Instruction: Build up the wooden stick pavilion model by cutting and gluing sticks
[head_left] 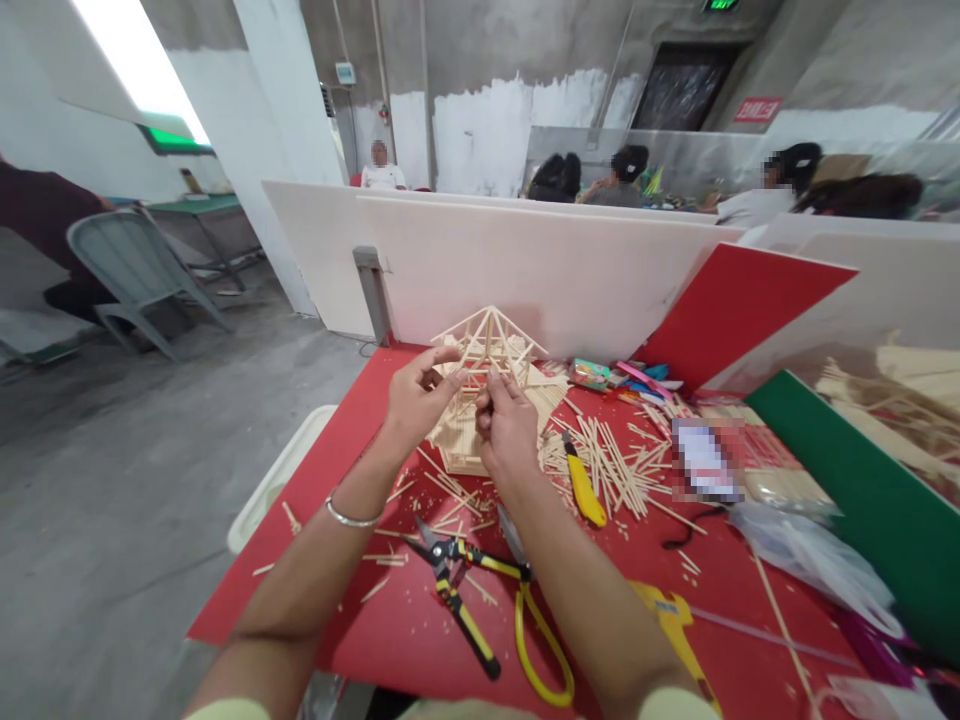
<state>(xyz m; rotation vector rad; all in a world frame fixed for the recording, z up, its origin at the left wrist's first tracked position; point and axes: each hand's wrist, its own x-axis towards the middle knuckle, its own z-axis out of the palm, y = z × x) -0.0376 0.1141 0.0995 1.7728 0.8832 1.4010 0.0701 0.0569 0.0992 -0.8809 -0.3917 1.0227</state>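
A small pavilion-like frame of thin wooden sticks [491, 325] stands upright on the red table, with a peaked roof and a stick base. Beside its left side is my left hand [420, 395], thumb and forefinger apart, fingertips close to the roof frame. My right hand [511, 420] is at the front of the model with thumb and forefinger pinched together; whatever they grip is too small to make out. Both hands partly hide the middle of the model. Loose wooden sticks [607, 465] lie scattered to its right.
A yellow utility knife [583, 488], black-and-yellow pruning shears [454, 575], yellow-handled scissors [541, 645] and a yellow glue gun [671, 620] lie on the red table [375, 615]. White partition boards [517, 265] stand behind. A plastic bag [814, 560] and green board [847, 490] are right. People sit beyond.
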